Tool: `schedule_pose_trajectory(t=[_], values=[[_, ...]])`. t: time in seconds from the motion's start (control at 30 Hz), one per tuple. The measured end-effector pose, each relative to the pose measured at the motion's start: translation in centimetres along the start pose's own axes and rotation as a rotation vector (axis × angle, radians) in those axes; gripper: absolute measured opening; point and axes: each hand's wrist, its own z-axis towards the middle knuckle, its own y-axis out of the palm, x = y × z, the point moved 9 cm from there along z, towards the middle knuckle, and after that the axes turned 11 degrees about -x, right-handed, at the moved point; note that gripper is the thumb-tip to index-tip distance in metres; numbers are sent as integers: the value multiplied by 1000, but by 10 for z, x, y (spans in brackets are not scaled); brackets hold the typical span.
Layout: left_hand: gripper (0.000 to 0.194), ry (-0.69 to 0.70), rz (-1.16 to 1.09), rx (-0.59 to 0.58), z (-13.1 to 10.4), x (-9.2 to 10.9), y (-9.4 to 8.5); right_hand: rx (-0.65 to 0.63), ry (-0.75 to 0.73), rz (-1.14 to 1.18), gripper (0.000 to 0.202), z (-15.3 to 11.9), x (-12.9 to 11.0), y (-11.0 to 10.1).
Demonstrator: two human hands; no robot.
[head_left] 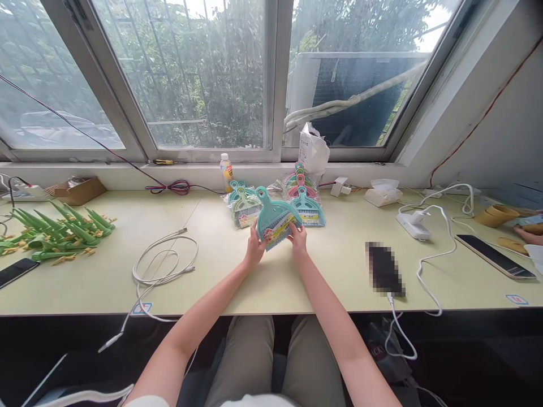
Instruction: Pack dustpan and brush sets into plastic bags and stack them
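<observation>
Between my hands is a teal dustpan and brush set (275, 217) with a yellow label, tilted, its looped handle pointing up and left. My left hand (255, 247) grips its lower left edge, and my right hand (298, 237) holds the lower right side, with fingers over the label. Just behind it on the left lie wrapped sets, one with a green handle (244, 204). Behind on the right is a row of wrapped sets, with a teal one (311, 212) in front and a pink one (302, 186) farther back.
A coiled white cable (163, 277) and several green plastic pieces (63, 229) lie left on the table (212, 294). A bottle (227, 172) stands at the back. Rightward are a blurred dark object (384, 268), a power strip (413, 225), a phone (494, 255) and another person's hand (528, 234).
</observation>
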Motion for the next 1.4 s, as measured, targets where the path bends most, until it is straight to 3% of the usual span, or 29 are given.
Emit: schedule_pose_trajectory(t=[0.07, 0.23, 0.3, 0.4, 0.5, 0.57, 0.63, 0.77, 0.83, 0.9, 1.1, 1.27, 1.4], values=[[86, 12, -58, 15, 0, 1, -2, -48, -10, 20, 41, -1, -3, 6], [88, 75, -114, 89, 1, 11, -18, -328, 44, 73, 46, -4, 0, 36], [94, 56, -121, 31, 3, 10, -16, -285, 20, 51, 45, -3, 0, 32], [105, -85, -169, -189, 2, -8, 6, -106, -18, 57, 40, -3, 0, 14], [95, -237, -257, -388, -4, -27, 32, -5, -57, 91, 36, -3, -2, 2], [87, -278, -298, -434, -3, -32, 39, 9, -90, 100, 37, -2, -6, 0], [83, -272, -298, -360, 4, -32, 31, -9, -98, 93, 39, -1, -8, 2], [63, -200, -272, -62, 15, -26, -3, -108, -33, 62, 42, 0, 1, 18], [58, -175, -262, -7, 13, -22, -10, -141, -17, 45, 43, -3, 6, 25], [58, -178, -248, -29, 8, -19, -7, -133, -35, 40, 42, -6, 9, 27], [58, -278, -289, -299, 1, -20, 24, -74, -102, 83, 39, -8, 1, 15], [52, -196, -330, -184, 11, -20, 10, -162, -73, 94, 37, -4, 0, 20], [67, -183, -324, -131, 11, -21, 1, -268, -2, 62, 36, 0, 6, 28]])
